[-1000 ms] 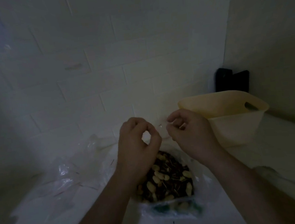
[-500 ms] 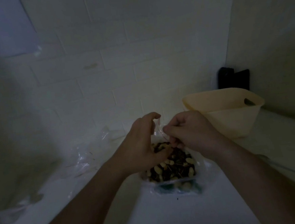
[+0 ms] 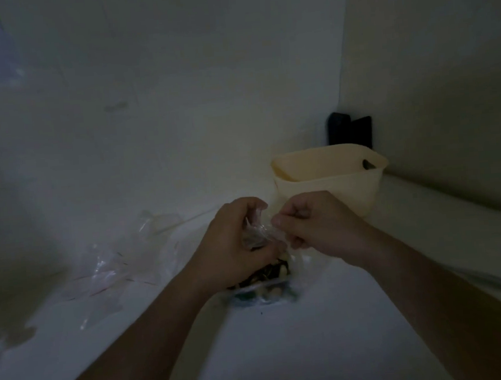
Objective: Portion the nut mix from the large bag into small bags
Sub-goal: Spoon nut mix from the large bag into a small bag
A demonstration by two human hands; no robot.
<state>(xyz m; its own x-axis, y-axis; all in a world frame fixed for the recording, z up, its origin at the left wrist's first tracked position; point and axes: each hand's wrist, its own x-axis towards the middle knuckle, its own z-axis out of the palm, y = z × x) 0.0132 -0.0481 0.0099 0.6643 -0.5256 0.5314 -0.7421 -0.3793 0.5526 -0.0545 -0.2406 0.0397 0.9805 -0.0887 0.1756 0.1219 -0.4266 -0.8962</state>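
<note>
A small clear bag (image 3: 256, 234) with some nut mix in it is held between both hands, just above the large bag. My left hand (image 3: 233, 248) cups and grips its body. My right hand (image 3: 312, 224) pinches its top edge with thumb and forefinger. Under them the large clear bag of nut mix (image 3: 268, 281) lies on the white counter (image 3: 286, 352), with pale nuts and dark pieces showing. My left hand hides much of it.
A cream plastic basket (image 3: 329, 177) with a handle slot stands right behind my hands. Several empty clear small bags (image 3: 111, 269) lie crumpled on the counter to the left. A black object (image 3: 349, 131) leans in the wall corner. The scene is dim.
Both hands have dropped lower and closer to the large bag. My left hand went from pinching the small bag's top to cupping its body. The view shifted.
</note>
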